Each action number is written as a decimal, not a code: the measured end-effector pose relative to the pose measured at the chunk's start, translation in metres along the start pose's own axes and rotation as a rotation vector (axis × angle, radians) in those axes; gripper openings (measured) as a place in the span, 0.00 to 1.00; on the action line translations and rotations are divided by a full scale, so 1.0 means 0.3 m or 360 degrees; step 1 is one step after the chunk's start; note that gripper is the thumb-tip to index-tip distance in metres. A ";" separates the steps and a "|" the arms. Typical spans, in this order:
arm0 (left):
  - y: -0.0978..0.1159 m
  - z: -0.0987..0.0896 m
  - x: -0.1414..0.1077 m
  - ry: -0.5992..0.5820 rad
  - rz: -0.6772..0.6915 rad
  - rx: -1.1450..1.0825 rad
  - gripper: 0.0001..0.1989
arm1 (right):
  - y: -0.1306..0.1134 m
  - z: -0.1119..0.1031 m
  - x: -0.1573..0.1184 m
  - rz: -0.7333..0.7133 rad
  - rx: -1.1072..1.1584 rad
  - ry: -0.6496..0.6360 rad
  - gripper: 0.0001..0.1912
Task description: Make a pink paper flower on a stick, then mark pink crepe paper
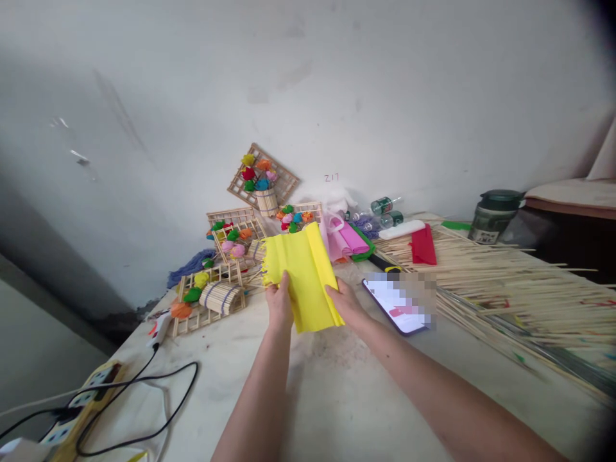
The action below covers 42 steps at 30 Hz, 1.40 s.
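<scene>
A sheet of yellow crepe paper [305,282] is held up over the table between my two hands. Its left edge is cut into a ragged fringe, and its right side is folded or rolled over. My left hand [280,305] grips the lower left part, thumb on top. At the lower right edge, my right hand [347,305] pinches the folded side with its thumb in front. The fingers behind the paper are hidden. A lit smartphone [392,308] lies just right of my right hand.
Stick frames with paper flowers [262,179] stand at the back left. A glue gun [161,327] and power strip [84,410] with looped cables lie left. Many thin wooden sticks [505,301], red paper [423,245], plastic bottles [382,205] and a dark green cup [495,215] are right.
</scene>
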<state>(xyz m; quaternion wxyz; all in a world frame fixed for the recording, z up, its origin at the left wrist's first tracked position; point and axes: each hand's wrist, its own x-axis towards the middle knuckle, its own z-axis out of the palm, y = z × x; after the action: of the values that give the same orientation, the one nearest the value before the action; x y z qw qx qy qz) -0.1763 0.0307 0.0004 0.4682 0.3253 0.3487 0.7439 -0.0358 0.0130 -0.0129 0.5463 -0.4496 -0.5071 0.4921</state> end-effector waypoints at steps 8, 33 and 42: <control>0.017 -0.023 0.014 0.0046 -0.0328 0.0119 0.21 | -0.002 -0.028 0.021 -0.0139 -0.0292 0.0172 0.14; 0.064 -0.118 0.061 -0.0021 -0.0723 -0.0365 0.20 | -0.020 -0.096 0.081 -0.0279 -0.0594 -0.0069 0.18; 0.052 -0.109 0.069 -0.0012 -0.0529 -0.0351 0.12 | -0.032 -0.107 0.078 -0.0181 -0.0627 -0.0149 0.18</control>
<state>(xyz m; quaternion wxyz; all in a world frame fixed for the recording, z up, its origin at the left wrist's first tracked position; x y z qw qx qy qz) -0.2174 0.0379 -0.0014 0.6186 0.2127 0.3124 0.6889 -0.0031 0.0355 -0.0033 0.4507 -0.4950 -0.6429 0.3721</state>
